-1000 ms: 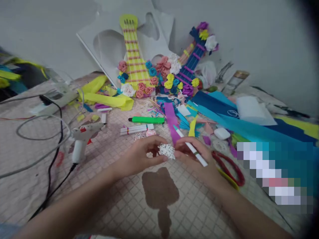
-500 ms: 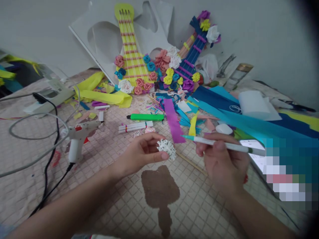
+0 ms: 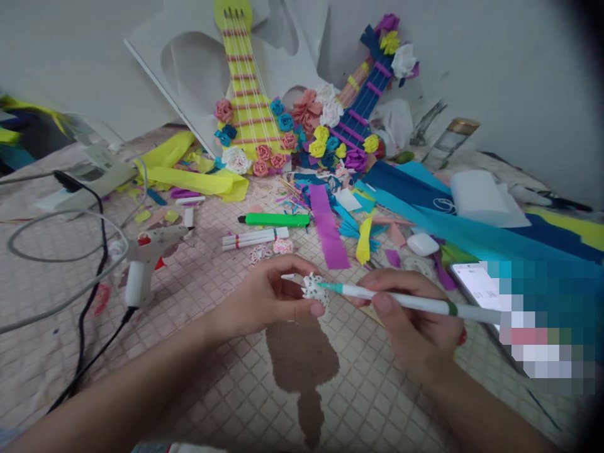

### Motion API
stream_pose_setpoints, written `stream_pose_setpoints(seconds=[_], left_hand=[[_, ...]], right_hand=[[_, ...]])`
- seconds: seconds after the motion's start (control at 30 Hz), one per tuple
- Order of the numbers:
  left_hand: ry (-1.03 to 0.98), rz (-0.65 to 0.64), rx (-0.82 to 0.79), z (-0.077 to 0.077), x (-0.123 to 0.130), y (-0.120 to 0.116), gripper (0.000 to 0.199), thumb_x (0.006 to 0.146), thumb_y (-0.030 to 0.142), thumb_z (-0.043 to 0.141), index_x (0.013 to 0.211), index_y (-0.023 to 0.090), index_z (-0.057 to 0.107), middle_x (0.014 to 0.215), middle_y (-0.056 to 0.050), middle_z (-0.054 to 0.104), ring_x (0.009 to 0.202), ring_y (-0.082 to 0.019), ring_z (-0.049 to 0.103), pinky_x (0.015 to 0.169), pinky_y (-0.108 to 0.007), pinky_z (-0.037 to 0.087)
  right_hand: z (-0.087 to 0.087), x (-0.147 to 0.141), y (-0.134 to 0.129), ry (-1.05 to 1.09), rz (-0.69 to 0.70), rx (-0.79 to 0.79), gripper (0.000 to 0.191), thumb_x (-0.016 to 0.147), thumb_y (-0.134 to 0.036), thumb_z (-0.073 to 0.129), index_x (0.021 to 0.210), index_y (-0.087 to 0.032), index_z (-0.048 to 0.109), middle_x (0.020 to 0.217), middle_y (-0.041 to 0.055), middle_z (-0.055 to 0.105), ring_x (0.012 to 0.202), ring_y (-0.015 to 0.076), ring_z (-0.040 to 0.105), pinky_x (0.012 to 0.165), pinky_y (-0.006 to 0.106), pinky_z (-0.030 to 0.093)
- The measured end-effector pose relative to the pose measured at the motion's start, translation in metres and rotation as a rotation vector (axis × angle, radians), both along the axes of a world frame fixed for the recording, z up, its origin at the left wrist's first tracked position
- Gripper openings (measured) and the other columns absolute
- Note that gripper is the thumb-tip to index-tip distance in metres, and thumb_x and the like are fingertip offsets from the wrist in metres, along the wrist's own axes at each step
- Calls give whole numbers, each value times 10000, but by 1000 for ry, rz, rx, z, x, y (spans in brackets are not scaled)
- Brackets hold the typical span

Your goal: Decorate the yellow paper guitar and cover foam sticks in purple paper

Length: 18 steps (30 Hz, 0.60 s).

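Between the fingers and thumb of my left hand [image 3: 271, 296] is a small white paper flower [image 3: 312, 286] with dark specks on it. My right hand [image 3: 418, 314] grips a white felt-tip pen [image 3: 401, 299] like a writing tool, its green tip meeting the right side of the flower. Beyond my left hand lie several white pens [image 3: 255, 238], a green cutter knife [image 3: 277, 219] and two speckled paper flowers, one of them a pink-dotted flower [image 3: 283, 246]. A purple paper strip [image 3: 329, 226] stretches behind the held flower.
A glue gun [image 3: 146, 267] with cables stands at left. A yellow paper guitar [image 3: 245, 94] and a blue one [image 3: 363, 107], both with paper flowers, lean at the back. Blue crepe paper [image 3: 453, 226], a white earbud-like case [image 3: 422, 244] and a lit phone [image 3: 474, 289] are at right.
My right hand has brought the pen leftward and slightly down, so its tip now reaches the flower. My left hand keeps hold of the flower, which appears slightly turned.
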<state>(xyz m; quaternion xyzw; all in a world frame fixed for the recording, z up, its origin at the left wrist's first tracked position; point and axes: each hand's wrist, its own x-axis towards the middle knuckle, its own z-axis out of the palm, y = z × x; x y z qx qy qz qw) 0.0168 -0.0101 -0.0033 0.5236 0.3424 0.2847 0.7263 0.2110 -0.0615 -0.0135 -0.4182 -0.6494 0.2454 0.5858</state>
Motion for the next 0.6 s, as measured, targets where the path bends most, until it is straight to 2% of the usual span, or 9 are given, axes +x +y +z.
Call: stream_pose_setpoints(seconds=[0.17,0.43,0.53,0.6], left_hand=[[-62,-13,10,-1,1,1,356,584,124,752,865,150,535,750,28,572,646,-76,535,579,-208,459],[-30,-10,48,-1,0,2,344,599,158,753,884,155,561,807,4,588,700,-100,544,594,-223,433],[-26,-4,66,0,0,2,332,598,144,754,880,158,580,793,6,594,704,-109,547,614,-236,437],[-27,-12,62,1,0,2,323,603,135,750,880,158,588,789,5,601,700,-108,547,623,-240,437]], right_hand=[[1,-2,1,18,-10,1,141,805,-166,575,910,-241,633,708,-3,630,635,148,601,534,281,490],[2,-4,0,54,-86,-23,90,810,-188,571,870,-228,625,645,-6,616,607,150,579,515,281,476],[2,-4,-2,45,-66,-61,90,815,-188,570,868,-233,627,651,-4,611,614,150,580,509,279,469],[2,-3,-3,55,-26,-21,99,816,-193,566,882,-241,622,670,-6,612,615,150,584,503,282,464]])
